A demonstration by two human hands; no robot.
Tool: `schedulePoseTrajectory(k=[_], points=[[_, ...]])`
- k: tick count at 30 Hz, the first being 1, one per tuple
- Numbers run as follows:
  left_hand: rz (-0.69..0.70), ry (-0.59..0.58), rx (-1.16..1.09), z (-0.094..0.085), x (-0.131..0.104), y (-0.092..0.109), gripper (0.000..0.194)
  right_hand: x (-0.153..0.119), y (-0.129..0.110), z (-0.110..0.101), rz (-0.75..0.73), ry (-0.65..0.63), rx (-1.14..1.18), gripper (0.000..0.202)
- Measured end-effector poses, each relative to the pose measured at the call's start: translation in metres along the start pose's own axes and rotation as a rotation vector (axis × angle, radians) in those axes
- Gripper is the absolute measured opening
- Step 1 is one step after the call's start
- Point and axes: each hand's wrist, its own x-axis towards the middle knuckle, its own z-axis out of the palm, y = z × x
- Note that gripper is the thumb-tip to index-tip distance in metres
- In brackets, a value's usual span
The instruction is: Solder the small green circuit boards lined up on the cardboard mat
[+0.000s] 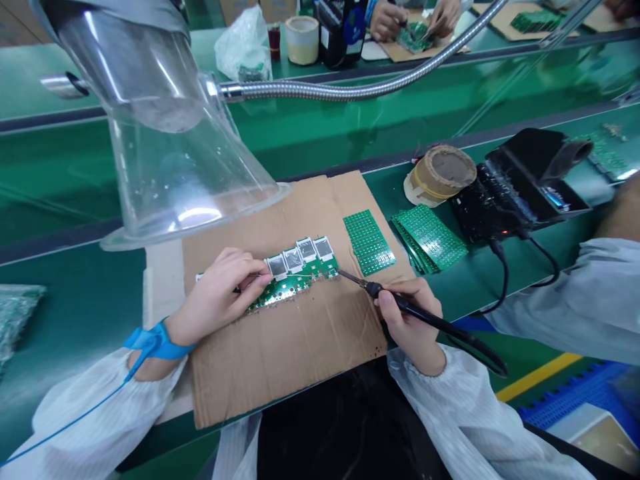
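My right hand (pixel 413 317) grips a black soldering iron (pixel 425 313), its tip at the right end of a green circuit board (pixel 295 285). Small grey screens in white frames (pixel 307 250) line the board's far edge. Over the board's left part is my left hand (pixel 227 283), thumb and forefinger pinched on a thin, silvery solder wire (pixel 300 275) that reaches across the board toward the right. A blue wrist strap (pixel 157 341) circles my left wrist. The board lies on a sheet of cardboard (pixel 290 353); its left end is partly hidden by my hand.
A clear fume hood (pixel 175 173) hangs at upper left on a metal hose (pixel 350 90). Right of the board lie a bare green panel (pixel 369 241), stacked panels (pixel 433 237), a tape roll (pixel 443 173) and a black device (pixel 500 193). A co-worker's hands (pixel 415 20) work across the bench.
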Motion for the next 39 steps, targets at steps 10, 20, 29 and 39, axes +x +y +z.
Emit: schedulePoseTrajectory(k=[10, 20, 29, 39], points=[[0.015, -0.061, 0.03, 0.002, 0.004, 0.002, 0.02, 0.007, -0.013, 0.001, -0.076, -0.004, -0.028, 0.011], [0.039, -0.053, 0.034, 0.001, 0.003, 0.002, 0.019, 0.0, -0.003, 0.0, -0.012, 0.008, 0.015, 0.011], [0.062, -0.073, 0.059, 0.004, 0.003, -0.001, 0.019, 0.01, -0.018, 0.003, -0.116, -0.054, -0.01, 0.008], [0.09, 0.002, 0.064, -0.003, 0.001, 0.0, 0.014, 0.002, -0.012, 0.005, -0.061, 0.003, 0.029, 0.011]])
